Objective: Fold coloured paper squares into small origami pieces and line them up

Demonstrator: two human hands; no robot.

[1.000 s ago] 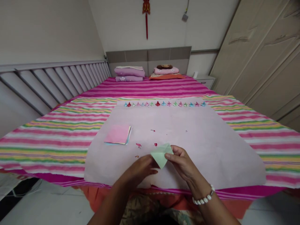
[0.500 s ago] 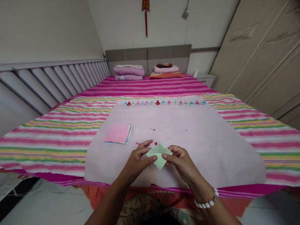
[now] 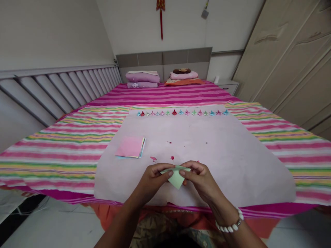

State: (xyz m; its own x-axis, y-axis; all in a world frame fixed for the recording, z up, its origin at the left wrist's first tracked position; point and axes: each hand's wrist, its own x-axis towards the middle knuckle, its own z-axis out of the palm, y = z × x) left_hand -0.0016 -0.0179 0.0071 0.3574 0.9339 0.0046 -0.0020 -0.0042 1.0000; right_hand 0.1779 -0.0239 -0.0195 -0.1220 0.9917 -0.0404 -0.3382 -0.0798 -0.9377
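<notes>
A pale green sheet of origami paper, partly folded with a point toward me, is held up between both hands over the large pale sheet. My left hand pinches its left corner between thumb and fingers. On the opposite corner, my right hand is closed, thumb on the front face and fingers behind. The paper's upper part folds down toward its back, so that side is mostly hidden. A stack of coloured square paper, pink on top, lies left of my hands.
Small folded paper figures in several colours form a row along the far edge of the pale sheet. Little red marks dot its middle. Striped bedding surrounds it, with folded quilts by the headboard.
The upper part of the green paper, upright before, has tipped down and away. My left fingers have moved from spread apart to gripping the left corner.
</notes>
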